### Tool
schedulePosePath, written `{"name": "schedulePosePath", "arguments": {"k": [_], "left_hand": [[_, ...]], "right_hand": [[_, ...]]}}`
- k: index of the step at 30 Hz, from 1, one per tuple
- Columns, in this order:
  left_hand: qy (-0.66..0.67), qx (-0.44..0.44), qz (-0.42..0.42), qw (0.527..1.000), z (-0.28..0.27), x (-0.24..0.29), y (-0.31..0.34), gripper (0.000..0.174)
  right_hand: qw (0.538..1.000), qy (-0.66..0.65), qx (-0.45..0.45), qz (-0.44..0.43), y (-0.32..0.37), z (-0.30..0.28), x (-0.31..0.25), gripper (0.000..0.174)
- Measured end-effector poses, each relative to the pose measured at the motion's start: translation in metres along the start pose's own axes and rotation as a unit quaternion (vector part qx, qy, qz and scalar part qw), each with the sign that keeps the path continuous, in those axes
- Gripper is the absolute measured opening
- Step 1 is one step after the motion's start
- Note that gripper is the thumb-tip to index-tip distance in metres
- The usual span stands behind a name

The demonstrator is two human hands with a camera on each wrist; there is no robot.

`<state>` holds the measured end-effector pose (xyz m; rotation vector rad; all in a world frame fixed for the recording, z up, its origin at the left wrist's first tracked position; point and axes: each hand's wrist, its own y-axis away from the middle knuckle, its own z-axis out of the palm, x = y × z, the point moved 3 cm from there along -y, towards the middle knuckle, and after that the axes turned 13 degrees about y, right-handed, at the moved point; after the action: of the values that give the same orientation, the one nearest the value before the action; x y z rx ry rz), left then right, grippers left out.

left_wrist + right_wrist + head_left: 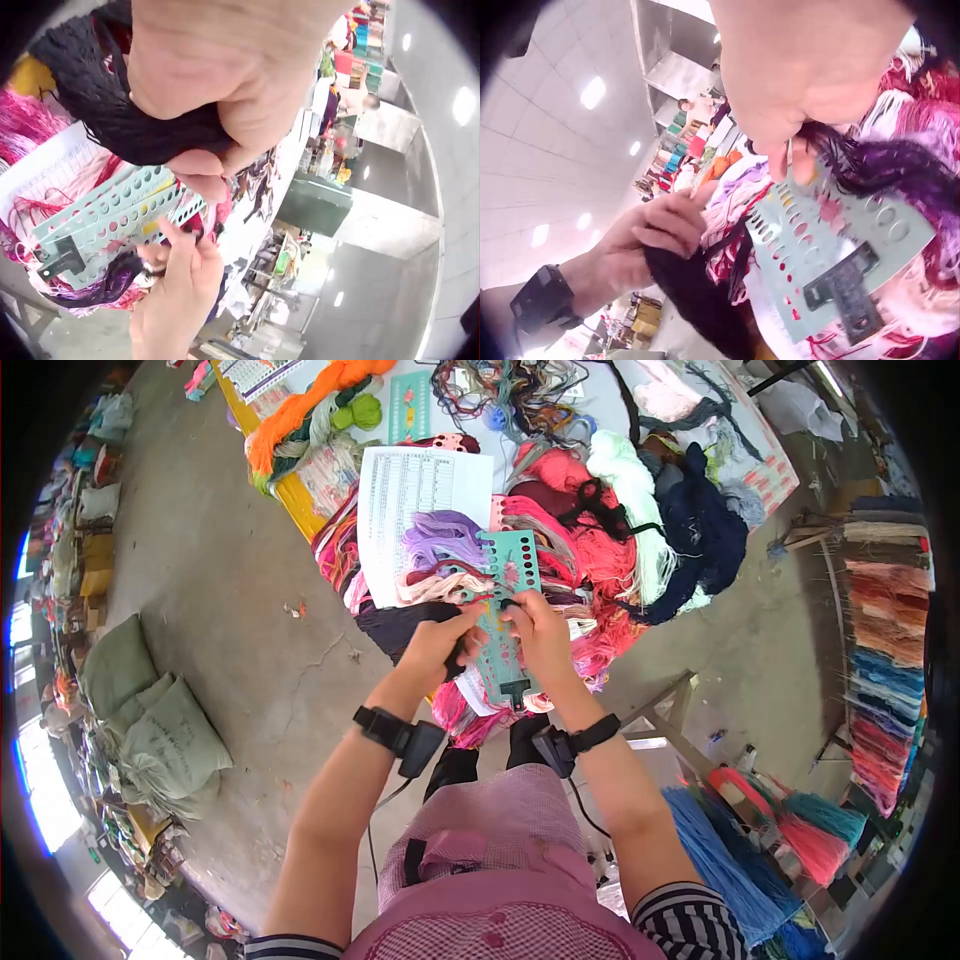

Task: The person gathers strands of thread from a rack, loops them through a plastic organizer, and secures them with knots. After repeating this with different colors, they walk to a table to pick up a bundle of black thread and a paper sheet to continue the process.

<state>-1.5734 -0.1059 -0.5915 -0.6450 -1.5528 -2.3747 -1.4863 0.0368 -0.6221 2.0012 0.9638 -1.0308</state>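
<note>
A pale green thread card (490, 672) with punched holes and a flower print lies over yarn at the table's near edge. A black binder clip (847, 294) grips its lower end. My left hand (438, 647) holds a thick skein of black yarn (97, 86) beside the card's left edge. At the card's right edge, my right hand (543, 642) pinches dark thread (900, 161), which trails across the card. In the left wrist view my right hand's fingertips (161, 247) are right at the row of holes. Lilac and pale pink threads (445, 540) hang from the card's left side.
A printed sheet (395, 485) lies under the threads. Pink, white and navy yarn (700, 535) heaps the table's right side, orange yarn (290, 425) its left. Stuffed sacks (165, 730) stand on the floor at left; a rack of coloured yarn (885, 650) stands at right.
</note>
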Motion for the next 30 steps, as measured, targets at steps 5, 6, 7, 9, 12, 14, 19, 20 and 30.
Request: {"name": "schedulePosePath", "arguments": {"k": [5, 6, 7, 9, 12, 14, 19, 20, 30], "left_hand": [[0.030, -0.010, 0.008, 0.999, 0.003, -0.016, -0.017, 0.026], [0.038, -0.013, 0.025, 0.999, 0.004, -0.018, -0.017, 0.026], [0.046, -0.015, 0.043, 0.998, 0.003, -0.018, -0.016, 0.026], [0.034, -0.026, 0.052, 0.998, 0.003, -0.017, -0.015, 0.026], [-0.006, -0.038, 0.071, 0.997, 0.005, -0.008, -0.010, 0.025], [-0.033, -0.036, 0.078, 0.996, 0.006, -0.006, -0.008, 0.024], [-0.124, -0.031, 0.145, 0.981, 0.009, -0.005, -0.020, 0.020], [-0.124, -0.031, 0.144, 0.981, 0.008, -0.004, -0.021, 0.020], [0.012, -0.048, 0.041, 0.998, -0.019, 0.007, -0.021, 0.025]], "right_hand": [[0.993, 0.093, 0.077, -0.010, -0.011, 0.009, 0.004, 0.012], [0.985, 0.133, 0.098, -0.051, -0.011, 0.009, 0.002, 0.011], [0.985, 0.132, 0.096, -0.050, -0.009, 0.010, 0.002, 0.011], [0.977, 0.181, 0.075, -0.078, -0.004, 0.010, -0.005, 0.016], [0.976, 0.148, 0.111, -0.113, 0.004, 0.005, -0.019, 0.020], [0.987, 0.111, 0.087, -0.077, 0.006, 0.002, -0.015, 0.024], [1.000, -0.001, 0.005, -0.006, 0.002, -0.001, -0.005, 0.032], [0.999, 0.007, -0.035, 0.007, 0.000, 0.000, -0.003, 0.034], [0.991, -0.110, -0.058, 0.040, -0.004, -0.001, -0.003, 0.033]]}}
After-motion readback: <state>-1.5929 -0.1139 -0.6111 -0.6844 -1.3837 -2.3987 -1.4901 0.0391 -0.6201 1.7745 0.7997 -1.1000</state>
